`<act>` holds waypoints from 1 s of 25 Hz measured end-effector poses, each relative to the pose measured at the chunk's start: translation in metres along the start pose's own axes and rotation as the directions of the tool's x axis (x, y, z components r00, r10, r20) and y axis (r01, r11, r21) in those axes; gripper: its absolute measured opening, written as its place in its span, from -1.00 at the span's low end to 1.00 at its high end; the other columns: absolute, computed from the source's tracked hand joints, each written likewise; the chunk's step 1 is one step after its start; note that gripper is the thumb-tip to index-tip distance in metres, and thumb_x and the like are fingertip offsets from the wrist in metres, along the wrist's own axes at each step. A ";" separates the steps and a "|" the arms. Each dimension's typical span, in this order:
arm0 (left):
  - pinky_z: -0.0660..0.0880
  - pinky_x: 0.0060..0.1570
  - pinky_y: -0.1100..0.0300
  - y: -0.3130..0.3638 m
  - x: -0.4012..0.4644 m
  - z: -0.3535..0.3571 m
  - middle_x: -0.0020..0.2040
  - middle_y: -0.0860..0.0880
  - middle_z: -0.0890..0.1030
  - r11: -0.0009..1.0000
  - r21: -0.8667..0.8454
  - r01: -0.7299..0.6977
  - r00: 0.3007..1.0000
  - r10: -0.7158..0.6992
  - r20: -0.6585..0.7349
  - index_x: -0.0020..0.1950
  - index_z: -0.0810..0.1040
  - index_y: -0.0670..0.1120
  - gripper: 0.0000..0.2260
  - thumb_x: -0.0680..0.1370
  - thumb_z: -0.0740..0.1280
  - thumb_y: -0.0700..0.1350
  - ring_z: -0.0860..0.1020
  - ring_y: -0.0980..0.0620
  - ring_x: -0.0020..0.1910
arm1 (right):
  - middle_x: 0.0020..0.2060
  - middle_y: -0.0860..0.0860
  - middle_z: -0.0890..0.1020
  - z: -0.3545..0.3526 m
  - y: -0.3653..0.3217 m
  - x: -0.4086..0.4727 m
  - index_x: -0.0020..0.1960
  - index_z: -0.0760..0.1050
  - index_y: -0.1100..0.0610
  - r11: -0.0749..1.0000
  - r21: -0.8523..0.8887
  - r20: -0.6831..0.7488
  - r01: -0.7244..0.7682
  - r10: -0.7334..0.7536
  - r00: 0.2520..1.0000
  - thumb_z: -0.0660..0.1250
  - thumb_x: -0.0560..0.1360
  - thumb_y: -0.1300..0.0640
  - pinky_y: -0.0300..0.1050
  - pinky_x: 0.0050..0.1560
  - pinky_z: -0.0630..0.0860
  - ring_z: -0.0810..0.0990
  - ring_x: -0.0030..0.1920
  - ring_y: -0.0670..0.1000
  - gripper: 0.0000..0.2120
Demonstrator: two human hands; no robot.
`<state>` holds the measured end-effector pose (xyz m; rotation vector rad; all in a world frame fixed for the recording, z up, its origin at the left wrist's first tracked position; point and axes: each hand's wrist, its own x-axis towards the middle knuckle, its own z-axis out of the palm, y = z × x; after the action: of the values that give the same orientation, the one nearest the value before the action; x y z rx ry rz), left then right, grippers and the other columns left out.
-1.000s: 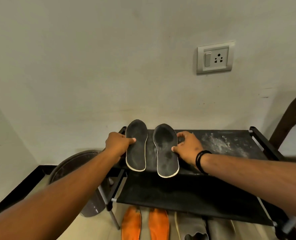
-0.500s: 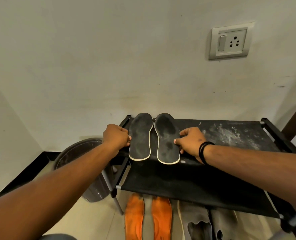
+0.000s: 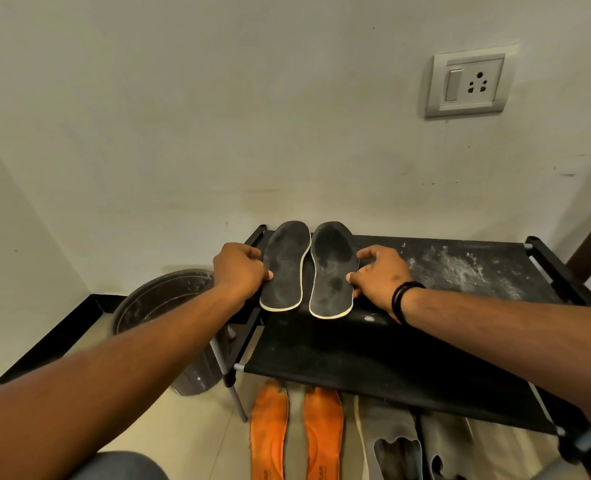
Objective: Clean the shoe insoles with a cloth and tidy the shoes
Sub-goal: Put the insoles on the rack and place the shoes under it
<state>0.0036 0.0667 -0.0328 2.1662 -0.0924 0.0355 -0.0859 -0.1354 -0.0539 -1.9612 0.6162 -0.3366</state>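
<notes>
Insoles in orange [image 3: 295, 431] lie near on the floor; farther off, two dark insoles [image 3: 309, 268] sit side by side on the rack shelf [image 3: 373, 355]. Left hand [image 3: 240, 271] and right hand [image 3: 382, 277] pinch their outer edges, squaring them up. Wiping likely follows; no cloth shows.

A wall socket [image 3: 471, 85] above; a grey bin [image 3: 159, 308] left of the rack [image 3: 408, 358].
</notes>
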 end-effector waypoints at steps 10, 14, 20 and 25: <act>0.62 0.06 0.13 0.012 -0.025 -0.022 -0.08 -0.09 0.71 0.990 0.060 -0.125 0.991 0.127 -0.033 -0.03 0.69 -0.12 -0.95 0.52 0.48 -0.22 0.68 -0.01 -0.13 | -0.17 -0.05 0.58 -0.007 -0.021 -0.017 0.06 0.59 0.06 0.964 -0.136 -0.075 0.231 -0.242 0.967 0.45 0.46 0.15 -0.12 0.07 0.57 0.58 -0.12 -0.06 -0.82; 0.67 -0.21 0.18 0.022 -0.068 -0.032 -0.23 -0.11 0.71 0.990 -0.010 -0.137 0.980 0.137 0.141 -0.13 0.68 -0.20 -0.88 0.56 0.44 -0.16 0.71 -0.03 -0.28 | -0.35 -0.10 0.61 -0.005 -0.062 -0.056 -0.17 0.65 0.11 0.912 -0.120 0.064 0.393 -0.388 0.920 0.43 0.47 0.16 -0.27 -0.22 0.52 0.57 -0.30 -0.14 -0.94; 0.68 -0.30 0.08 0.002 -0.125 -0.016 -0.30 -0.15 0.67 0.968 -0.214 0.128 0.984 -0.097 0.151 -0.11 0.63 -0.23 -0.84 0.61 0.36 -0.17 0.64 -0.03 -0.41 | -0.35 0.07 0.69 0.016 -0.090 -0.109 -0.21 0.65 0.20 0.888 -0.152 0.239 0.433 -0.393 0.888 0.37 0.49 0.24 -0.18 -0.27 0.63 0.64 -0.40 -0.06 -0.87; 0.65 -0.39 -0.10 -0.081 -0.172 0.018 -0.34 -0.20 0.65 0.991 0.006 0.137 0.988 -0.137 0.075 -0.24 0.62 -0.22 -0.85 0.47 0.29 -0.21 0.66 -0.19 -0.40 | -0.27 0.00 0.70 0.077 -0.008 -0.144 -0.29 0.67 0.10 0.896 -0.274 0.334 0.350 -0.252 0.908 0.37 0.40 0.22 -0.22 -0.09 0.58 0.66 -0.15 -0.06 -0.85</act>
<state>-0.1611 0.1068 -0.1200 2.1703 0.0136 -0.1248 -0.1657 0.0056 -0.0768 -2.3813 0.1749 -0.1332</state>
